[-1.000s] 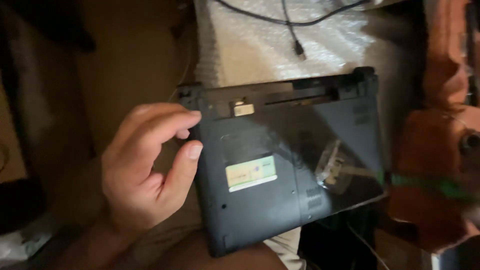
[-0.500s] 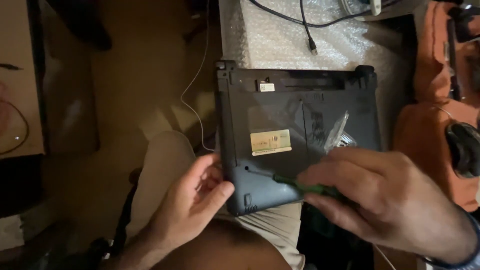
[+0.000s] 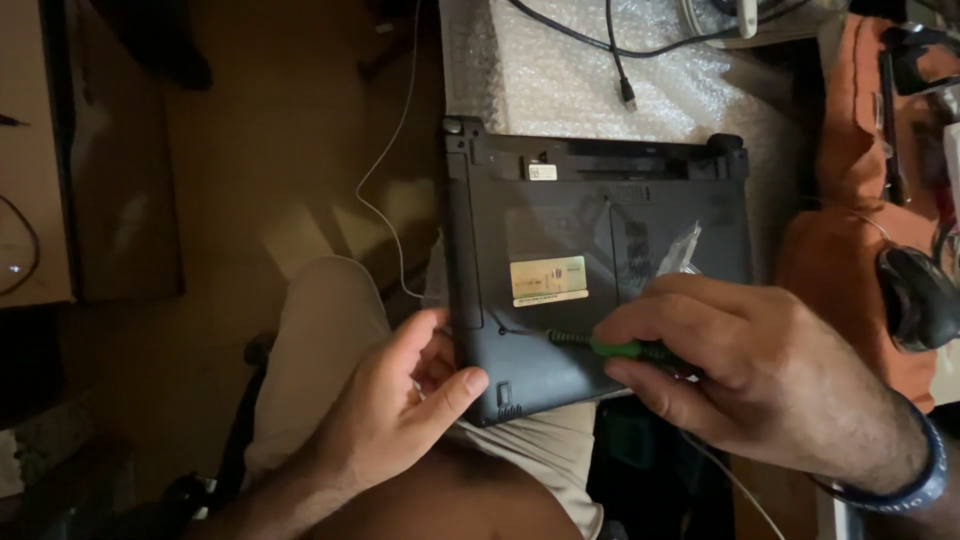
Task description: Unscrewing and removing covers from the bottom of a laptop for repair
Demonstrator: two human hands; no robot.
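Note:
A black laptop (image 3: 590,230) lies upside down, its bottom panel up, with a pale sticker (image 3: 548,278) near the middle. My left hand (image 3: 395,415) grips its near left corner, thumb on the panel. My right hand (image 3: 760,375) holds a screwdriver with a green and black handle (image 3: 618,349). The thin shaft points left and its tip touches the panel just below and to the left of the sticker. A small clear plastic bag (image 3: 680,250) lies on the panel above my right hand.
Bubble wrap (image 3: 560,70) with black cables and a plug (image 3: 627,95) lies beyond the laptop. An orange cloth (image 3: 845,240) and a dark mouse (image 3: 915,295) sit at the right. A thin white wire (image 3: 385,190) runs over the floor at the left. My pale trouser leg (image 3: 320,330) is below.
My left hand moved from the laptop's left side to its near corner. My right hand came in with the screwdriver and set its tip on the panel. The view shifted.

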